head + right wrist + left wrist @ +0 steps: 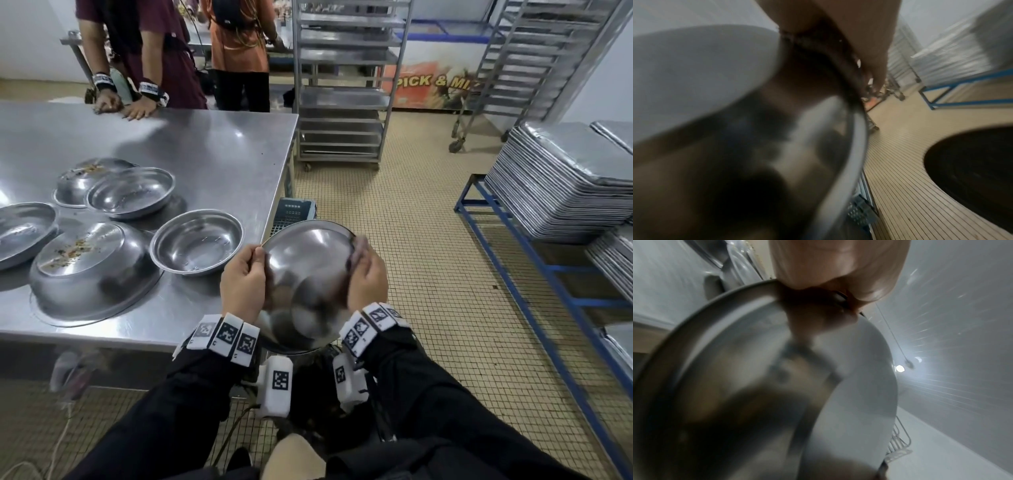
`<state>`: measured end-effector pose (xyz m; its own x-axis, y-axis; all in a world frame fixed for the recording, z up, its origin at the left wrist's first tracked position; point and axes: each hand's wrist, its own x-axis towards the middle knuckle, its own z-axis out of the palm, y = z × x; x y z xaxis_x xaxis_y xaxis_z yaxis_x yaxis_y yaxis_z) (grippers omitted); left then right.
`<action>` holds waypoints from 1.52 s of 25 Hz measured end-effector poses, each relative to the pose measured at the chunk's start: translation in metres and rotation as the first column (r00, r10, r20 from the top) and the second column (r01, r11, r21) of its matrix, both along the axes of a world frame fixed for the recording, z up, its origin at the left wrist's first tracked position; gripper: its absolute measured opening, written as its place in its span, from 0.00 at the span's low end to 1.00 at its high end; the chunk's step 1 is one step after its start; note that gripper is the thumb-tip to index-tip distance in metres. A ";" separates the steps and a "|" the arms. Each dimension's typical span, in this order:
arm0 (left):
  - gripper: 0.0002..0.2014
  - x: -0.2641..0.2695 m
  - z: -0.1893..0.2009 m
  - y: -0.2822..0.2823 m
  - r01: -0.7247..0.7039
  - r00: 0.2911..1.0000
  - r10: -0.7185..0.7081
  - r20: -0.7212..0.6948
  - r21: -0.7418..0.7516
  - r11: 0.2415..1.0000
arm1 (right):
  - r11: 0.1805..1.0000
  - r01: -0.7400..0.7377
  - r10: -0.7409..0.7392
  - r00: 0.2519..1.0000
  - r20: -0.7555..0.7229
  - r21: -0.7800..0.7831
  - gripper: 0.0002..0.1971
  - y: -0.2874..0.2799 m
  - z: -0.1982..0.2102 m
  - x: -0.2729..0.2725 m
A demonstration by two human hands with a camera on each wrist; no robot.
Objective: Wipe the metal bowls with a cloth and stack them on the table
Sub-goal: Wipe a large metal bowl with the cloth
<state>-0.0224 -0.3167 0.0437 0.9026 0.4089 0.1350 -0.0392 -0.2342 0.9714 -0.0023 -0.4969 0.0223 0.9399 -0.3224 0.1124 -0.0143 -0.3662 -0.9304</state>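
Observation:
I hold a metal bowl (pixel 305 274) tilted in the air beyond the table's right corner, its underside toward me. My left hand (pixel 245 277) grips its left rim, thumb over the edge. My right hand (pixel 366 274) presses a dark, blurred cloth (pixel 358 251) against the right rim. In the left wrist view the bowl (pixel 756 378) fills the picture, with my fingers (pixel 838 264) curled on its rim. The right wrist view shows the bowl (pixel 735 129) and my fingers (pixel 869 40) over the cloth (pixel 828 53) at the rim. Several more bowls (pixel 197 241) lie on the steel table (pixel 222 137).
Two bowls lie upside down with food bits on them (pixel 92 267). Another person's hands (pixel 130 108) rest on the table's far edge. A wheeled rack (pixel 342 85) stands behind; stacked trays (pixel 561 178) sit on a blue frame (pixel 534 260) at right. A dark bin (pixel 972 165) stands below.

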 end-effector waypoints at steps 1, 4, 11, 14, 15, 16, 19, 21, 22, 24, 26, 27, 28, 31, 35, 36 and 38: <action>0.16 -0.001 -0.001 0.001 -0.008 1.000 0.008 0.011 -0.043 0.999 | 0.994 -0.002 0.016 0.991 -0.133 0.106 0.24 -0.011 -0.010 0.000; 0.15 -0.002 -0.006 0.005 -0.013 1.000 0.014 0.017 -0.075 0.997 | 0.964 -0.037 0.117 0.948 -0.297 0.262 0.26 -0.026 -0.028 -0.006; 0.11 -0.003 -0.018 0.006 0.157 0.985 -0.160 -0.061 -0.057 0.986 | 0.975 -0.221 0.221 0.966 -0.132 0.018 0.11 -0.045 0.003 0.004; 0.05 -0.005 -0.016 -0.002 0.240 0.969 -0.219 -0.115 0.220 0.946 | 0.894 -0.373 0.381 0.924 -0.017 -0.247 0.08 -0.047 0.007 0.014; 0.06 -0.005 -0.016 -0.003 0.237 0.970 -0.212 -0.120 0.261 0.936 | 0.867 -0.378 0.407 0.913 0.024 -0.324 0.08 -0.044 0.008 0.016; 0.08 -0.004 -0.015 -0.004 0.227 0.972 -0.203 -0.118 0.251 0.941 | 0.854 -0.361 0.412 0.909 0.064 -0.375 0.09 -0.041 0.009 0.017; 0.13 0.001 -0.014 -0.004 0.190 0.979 -0.174 -0.107 0.165 0.968 | 0.910 -0.178 0.251 0.955 0.157 -0.375 0.12 -0.035 0.010 0.015; 0.12 0.003 -0.010 -0.006 0.169 0.982 -0.156 -0.104 0.132 0.977 | 0.981 0.001 0.013 0.997 0.076 -0.192 0.14 -0.034 0.012 0.012; 0.11 0.003 -0.006 -0.009 0.164 0.984 -0.152 -0.097 0.126 0.978 | 0.990 0.060 -0.065 0.997 -0.039 -0.125 0.16 -0.037 0.014 0.013; 0.10 0.002 0.000 -0.012 0.158 0.987 -0.151 -0.053 0.155 0.975 | 0.992 0.051 -0.082 0.953 -0.292 -0.114 0.22 -0.039 0.019 0.019; 0.12 0.001 0.008 -0.013 0.216 0.976 -0.218 -0.019 0.246 0.945 | 0.989 0.051 0.021 0.885 -0.465 0.142 0.32 -0.039 0.025 0.030; 0.11 0.002 0.008 -0.013 0.270 0.959 -0.283 -0.012 0.335 0.903 | 0.921 0.073 0.133 0.864 -0.486 0.382 0.38 -0.039 0.028 0.033; 0.10 0.002 0.006 -0.012 0.331 0.934 -0.358 -0.016 0.420 0.845 | 0.798 0.094 0.244 0.853 -0.462 0.595 0.42 -0.040 0.030 0.035; 0.11 0.003 -0.003 -0.004 0.450 0.865 -0.490 -0.104 0.592 0.668 | 0.645 0.167 0.331 0.819 -0.469 0.746 0.26 -0.046 0.042 0.033; 0.29 -0.004 -0.005 -0.005 0.294 0.941 -0.319 -0.113 0.742 0.602 | 0.725 0.191 0.271 0.805 -0.528 0.662 0.21 -0.041 0.034 0.029; 0.26 -0.006 -0.008 -0.006 0.232 0.965 -0.250 -0.085 0.724 0.649 | 0.741 0.184 0.248 0.819 -0.517 0.646 0.20 -0.036 0.034 0.026; 0.20 -0.013 -0.008 -0.015 0.107 0.990 -0.140 0.008 0.602 0.791 | 0.739 0.165 0.241 0.841 -0.485 0.653 0.16 -0.026 0.032 0.018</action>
